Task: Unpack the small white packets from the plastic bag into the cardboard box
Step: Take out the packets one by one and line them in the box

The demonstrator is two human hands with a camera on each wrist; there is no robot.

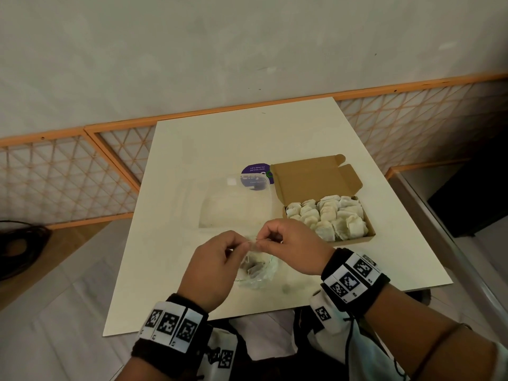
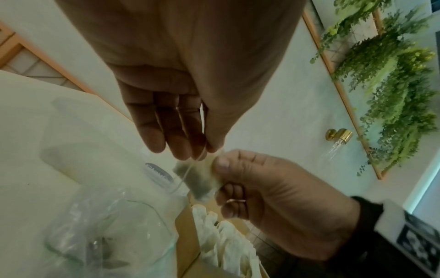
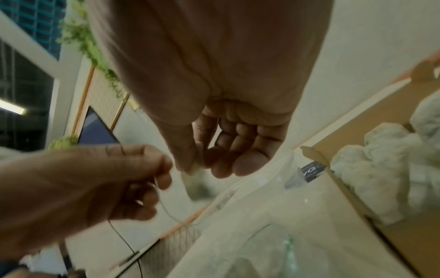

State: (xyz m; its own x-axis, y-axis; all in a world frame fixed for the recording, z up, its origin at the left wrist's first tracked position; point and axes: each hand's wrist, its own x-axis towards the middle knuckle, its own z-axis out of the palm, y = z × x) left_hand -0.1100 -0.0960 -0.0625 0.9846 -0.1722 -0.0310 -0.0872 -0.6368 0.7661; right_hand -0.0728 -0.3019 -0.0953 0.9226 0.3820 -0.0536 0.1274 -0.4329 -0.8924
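Note:
Above the table's front part, both hands meet on one small white packet (image 1: 252,241) with dark contents (image 2: 201,178). My right hand (image 1: 264,240) pinches its edge between thumb and forefinger (image 2: 220,163). My left hand (image 1: 242,244) pinches the packet's thin thread by its top corner (image 2: 209,150). Just below them lies the crumpled clear plastic bag (image 1: 259,273), with a few dark-filled packets still inside (image 2: 100,242). At the right stands the open cardboard box (image 1: 310,177), packed with several white packets (image 1: 328,215).
A clear plastic container (image 1: 236,204) lies left of the box, over a round purple sticker (image 1: 255,171). The white table (image 1: 192,149) ends just in front of the bag. An orange-framed lattice fence (image 1: 63,171) runs behind and to the left.

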